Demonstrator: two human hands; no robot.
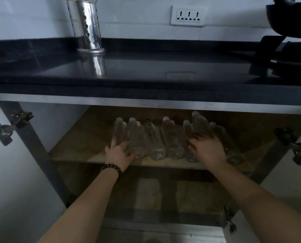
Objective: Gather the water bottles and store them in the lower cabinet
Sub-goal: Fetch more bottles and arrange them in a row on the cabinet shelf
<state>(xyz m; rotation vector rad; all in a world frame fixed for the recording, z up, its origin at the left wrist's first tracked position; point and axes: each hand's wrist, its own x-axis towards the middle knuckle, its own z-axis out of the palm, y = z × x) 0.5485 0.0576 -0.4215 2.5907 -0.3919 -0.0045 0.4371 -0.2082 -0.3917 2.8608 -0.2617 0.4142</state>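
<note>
Several clear plastic water bottles [155, 139] lie side by side on the wooden shelf [79, 146] of the open lower cabinet, caps pointing to the back. One more bottle [199, 123] rests on top of the row at the right. My left hand [119, 152], with a bead bracelet on the wrist, grips the base of the leftmost bottle [119, 132]. My right hand [207, 148] lies over the base of the upper bottle, fingers wrapped on it.
A dark stone countertop [146, 67] overhangs the cabinet. On it stand a shiny metal utensil holder [86, 27] and a black stove with a pan [286, 32] at the right. Both cabinet doors are swung open, hinges [11, 127] showing. A lower compartment [163, 195] lies beneath the shelf.
</note>
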